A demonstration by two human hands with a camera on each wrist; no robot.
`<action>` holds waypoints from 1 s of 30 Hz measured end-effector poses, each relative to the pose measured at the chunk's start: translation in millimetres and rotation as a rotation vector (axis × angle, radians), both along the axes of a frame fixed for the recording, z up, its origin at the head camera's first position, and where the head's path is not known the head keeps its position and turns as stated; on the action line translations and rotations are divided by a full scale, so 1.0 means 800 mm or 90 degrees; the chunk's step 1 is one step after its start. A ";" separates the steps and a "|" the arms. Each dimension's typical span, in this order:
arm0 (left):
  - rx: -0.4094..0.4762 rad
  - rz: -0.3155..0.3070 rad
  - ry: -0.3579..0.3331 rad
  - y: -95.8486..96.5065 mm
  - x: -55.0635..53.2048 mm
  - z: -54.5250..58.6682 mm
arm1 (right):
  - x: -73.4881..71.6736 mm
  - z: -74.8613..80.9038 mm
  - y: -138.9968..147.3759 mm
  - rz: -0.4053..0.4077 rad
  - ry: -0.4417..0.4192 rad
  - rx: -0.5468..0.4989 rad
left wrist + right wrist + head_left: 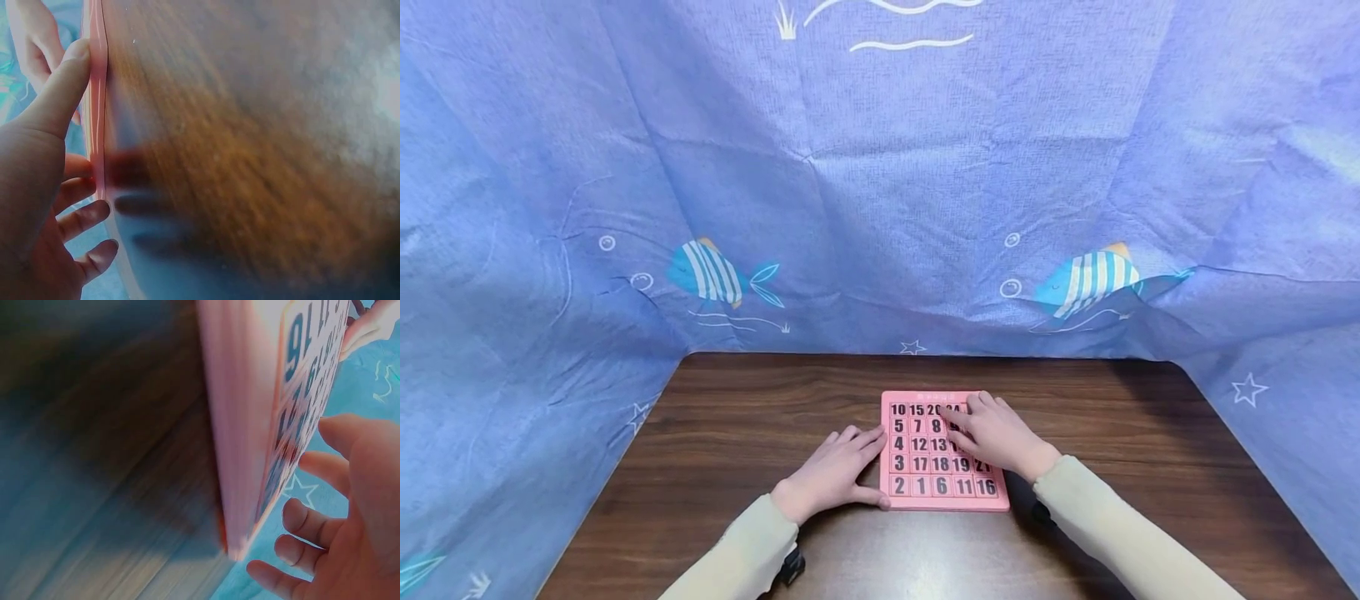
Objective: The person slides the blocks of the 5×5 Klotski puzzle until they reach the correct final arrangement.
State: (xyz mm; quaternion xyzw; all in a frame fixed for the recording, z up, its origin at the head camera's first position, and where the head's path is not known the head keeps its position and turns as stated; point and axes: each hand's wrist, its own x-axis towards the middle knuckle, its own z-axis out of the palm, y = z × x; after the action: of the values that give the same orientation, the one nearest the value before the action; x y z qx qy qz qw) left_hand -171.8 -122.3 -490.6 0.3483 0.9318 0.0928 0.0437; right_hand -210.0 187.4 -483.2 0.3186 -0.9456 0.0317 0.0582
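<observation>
A pink tray (945, 504) lies flat on the dark wooden table (737, 417), a little right of the middle of the head view. It holds square tiles (941, 464) with black numbers, set in rows inside a raised rim. The bottom row reads 2, 1, 6, 11, 16; the row above it 3, 17, 18, 19, 21. The top row starts 10, 15, 20, and the left column runs 10, 5, 4, 3, 2. Several squares at the upper right are hidden under fingers.

The left hand (835, 469) rests along the tray's left edge, thumb spread away from the fingers and set by the lower left corner. The right hand (1000, 435) reaches over the right edge, its fingers apart and slightly bent above the upper right tiles; whether a fingertip presses a tile, I cannot tell.

Wood stretches wide to the left and right of the tray. A narrower strip lies between its top edge and the table's far edge, where a blue cloth (880, 208) hangs.
</observation>
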 end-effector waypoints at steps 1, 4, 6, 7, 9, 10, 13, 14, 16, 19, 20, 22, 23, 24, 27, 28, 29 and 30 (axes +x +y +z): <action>0.001 0.001 -0.001 0.001 0.000 0.000 | -0.001 -0.001 -0.002 0.000 0.001 0.007; 0.006 0.001 -0.004 0.001 0.001 -0.001 | -0.002 -0.002 -0.004 -0.006 -0.001 0.014; 0.008 0.001 -0.006 0.000 0.001 -0.001 | -0.001 -0.001 0.000 -0.011 -0.002 0.010; 0.008 0.000 -0.006 0.000 0.001 -0.001 | 0.000 0.000 0.002 -0.013 0.000 0.006; 0.009 -0.001 -0.004 -0.001 0.001 -0.001 | 0.002 0.002 0.009 -0.024 -0.005 0.002; 0.010 -0.001 -0.003 -0.001 0.000 -0.001 | 0.003 0.003 0.013 -0.031 -0.009 0.002; 0.012 -0.003 0.000 -0.001 0.000 0.000 | 0.005 0.005 0.023 -0.049 -0.015 0.009; 0.013 -0.003 0.000 -0.001 0.000 0.000 | 0.006 0.006 0.025 -0.053 -0.018 0.013; 0.013 -0.004 -0.001 -0.002 0.000 0.000 | 0.007 0.007 0.028 -0.056 -0.012 0.017; 0.015 -0.004 -0.004 -0.002 0.000 0.001 | 0.007 0.008 0.024 -0.048 -0.008 0.011; 0.016 -0.004 -0.006 -0.002 0.000 0.001 | 0.006 0.008 0.021 -0.041 -0.008 0.008; 0.017 -0.004 -0.007 -0.002 0.000 0.001 | 0.005 0.009 0.010 -0.024 -0.006 0.002; 0.016 -0.004 -0.007 -0.002 0.001 0.001 | 0.004 0.010 0.003 -0.013 -0.003 0.002; 0.016 -0.004 -0.006 -0.002 0.001 0.001 | 0.003 0.011 -0.005 -0.002 -0.003 0.002; 0.015 -0.005 -0.005 -0.001 0.001 0.001 | -0.001 0.014 -0.032 0.035 0.001 0.005; 0.014 -0.005 -0.005 -0.001 0.001 0.001 | -0.002 0.014 -0.041 0.045 0.000 0.007; 0.013 -0.005 -0.004 -0.001 0.002 0.001 | -0.003 0.015 -0.049 0.053 -0.003 0.011; 0.014 -0.006 -0.001 -0.001 0.002 0.001 | -0.004 0.015 -0.057 0.059 -0.009 0.014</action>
State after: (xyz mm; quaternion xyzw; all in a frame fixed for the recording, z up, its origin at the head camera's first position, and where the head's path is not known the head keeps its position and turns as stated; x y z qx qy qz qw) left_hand -170.2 -123.0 -489.9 0.3531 0.9290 0.1031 0.0415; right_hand -213.2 141.7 -471.1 0.3621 -0.9306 0.0264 0.0468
